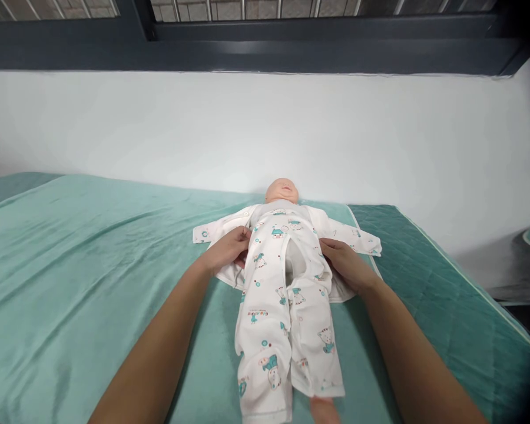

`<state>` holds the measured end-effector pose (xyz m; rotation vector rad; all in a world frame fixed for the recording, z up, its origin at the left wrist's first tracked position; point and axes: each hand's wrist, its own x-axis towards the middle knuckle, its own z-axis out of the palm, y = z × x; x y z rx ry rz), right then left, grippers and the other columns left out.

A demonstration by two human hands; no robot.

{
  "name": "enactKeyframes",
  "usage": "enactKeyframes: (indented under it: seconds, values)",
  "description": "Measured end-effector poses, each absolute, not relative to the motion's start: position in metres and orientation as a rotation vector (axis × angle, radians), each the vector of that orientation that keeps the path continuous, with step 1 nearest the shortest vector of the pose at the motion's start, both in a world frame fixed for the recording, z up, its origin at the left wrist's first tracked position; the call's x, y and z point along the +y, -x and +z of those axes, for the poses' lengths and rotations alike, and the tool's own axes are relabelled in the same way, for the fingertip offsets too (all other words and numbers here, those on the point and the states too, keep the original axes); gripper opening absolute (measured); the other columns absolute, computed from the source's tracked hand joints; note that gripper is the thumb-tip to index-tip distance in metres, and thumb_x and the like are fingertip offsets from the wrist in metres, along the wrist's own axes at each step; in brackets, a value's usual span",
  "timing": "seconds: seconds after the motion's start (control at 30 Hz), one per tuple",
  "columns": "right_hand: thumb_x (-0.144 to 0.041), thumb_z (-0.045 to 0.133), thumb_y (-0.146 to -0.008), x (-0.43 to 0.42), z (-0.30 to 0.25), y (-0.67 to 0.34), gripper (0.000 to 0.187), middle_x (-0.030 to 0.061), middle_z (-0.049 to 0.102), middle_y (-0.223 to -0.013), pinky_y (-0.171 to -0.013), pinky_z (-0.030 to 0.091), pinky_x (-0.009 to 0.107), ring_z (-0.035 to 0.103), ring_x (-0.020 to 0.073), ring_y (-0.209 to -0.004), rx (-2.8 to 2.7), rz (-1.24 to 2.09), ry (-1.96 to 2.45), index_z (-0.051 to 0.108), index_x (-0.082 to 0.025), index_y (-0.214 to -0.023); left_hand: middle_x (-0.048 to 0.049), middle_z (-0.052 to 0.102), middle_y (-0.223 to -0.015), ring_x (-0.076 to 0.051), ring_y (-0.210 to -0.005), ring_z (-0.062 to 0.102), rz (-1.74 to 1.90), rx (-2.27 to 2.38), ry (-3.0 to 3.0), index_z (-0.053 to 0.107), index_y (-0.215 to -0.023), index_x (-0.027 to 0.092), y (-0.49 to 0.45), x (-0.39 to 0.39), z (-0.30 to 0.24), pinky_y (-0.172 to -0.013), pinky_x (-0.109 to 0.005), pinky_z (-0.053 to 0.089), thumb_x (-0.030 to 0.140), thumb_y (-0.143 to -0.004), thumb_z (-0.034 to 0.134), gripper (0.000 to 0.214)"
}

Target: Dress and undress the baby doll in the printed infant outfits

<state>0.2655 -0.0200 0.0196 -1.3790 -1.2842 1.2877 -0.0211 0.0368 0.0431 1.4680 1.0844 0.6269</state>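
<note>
A baby doll (282, 191) lies on its back, its head toward the wall. It wears a white printed baby jacket (351, 233) with both sleeves spread out and the front lying open. Printed baby trousers (265, 312) cover its chest and legs, with an opening at the crotch. My left hand (230, 246) is closed at the left edge of the trousers, fingertips against the cloth. On the opposite edge, my right hand (343, 264) pinches the trousers near the waist, its fingertips partly hidden. One doll foot (323, 409) shows below the right trouser leg.
A light green sheet (92, 282) covers the bed under the doll, with some wrinkles at the left. On the right lies a darker green quilted pad (441, 294). Behind stands a white wall (203, 129) below a dark window frame (265, 53) with bars.
</note>
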Motion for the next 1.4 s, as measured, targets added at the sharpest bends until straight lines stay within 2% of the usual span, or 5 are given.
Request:
enactKeyframes:
  seconds: [0.23,0.77,0.97,1.17,1.4]
  values:
    - [-0.038,0.076,-0.069,-0.024,0.022,-0.269,0.032,0.0021,0.073,-0.089,-0.075,0.049,0.032,0.065,0.02,-0.083,-1.29,1.457,1.228,0.069,-0.021,-0.094,0.0038,0.056,-0.069,-0.01,-0.054,0.054,0.612,1.167,-1.52,0.048,-0.086,0.021,0.018,0.037,0.044,-0.047,-0.021,0.039,0.029,-0.078,0.058,0.015]
    - [-0.028,0.061,-0.068,-0.016,0.012,-0.266,0.011,-0.0041,0.057,-0.063,-0.053,0.036,0.024,0.047,0.0112,-0.057,-1.361,1.199,1.436,0.054,-0.02,-0.069,0.0062,0.05,-0.064,-0.009,-0.05,0.045,0.729,1.171,-1.516,0.047,-0.083,0.022,0.017,0.039,0.037,-0.044,-0.019,0.032,0.03,-0.076,0.057,0.015]
    - [-0.027,0.061,-0.064,-0.005,0.009,-0.264,0.007,-0.0009,0.059,-0.056,-0.053,0.037,0.028,0.05,0.0155,-0.056,-1.324,0.871,1.732,0.06,-0.022,-0.07,0.0036,0.056,-0.062,-0.013,-0.052,0.051,0.804,1.322,-1.465,0.052,-0.083,0.023,0.015,0.044,0.033,-0.048,-0.023,0.036,0.03,-0.074,0.059,0.013]
    - [-0.032,0.057,-0.071,-0.003,0.012,-0.262,0.02,0.005,0.072,-0.08,-0.068,0.042,0.033,0.06,0.0238,-0.078,-1.468,0.722,1.753,0.071,-0.021,-0.08,-0.0059,0.069,-0.082,-0.023,-0.079,0.06,0.87,1.433,-1.817,0.063,-0.074,0.02,0.01,0.048,0.029,-0.068,-0.03,0.042,0.024,-0.073,0.055,0.009]
    - [-0.031,0.064,-0.07,-0.01,0.016,-0.258,0.026,0.0042,0.075,-0.094,-0.078,0.046,0.037,0.062,0.0286,-0.092,-1.514,0.787,1.561,0.075,-0.02,-0.091,-0.006,0.071,-0.091,-0.022,-0.084,0.063,0.764,1.193,-1.555,0.064,-0.088,0.018,0.006,0.041,0.035,-0.069,-0.028,0.046,0.023,-0.072,0.059,0.017]
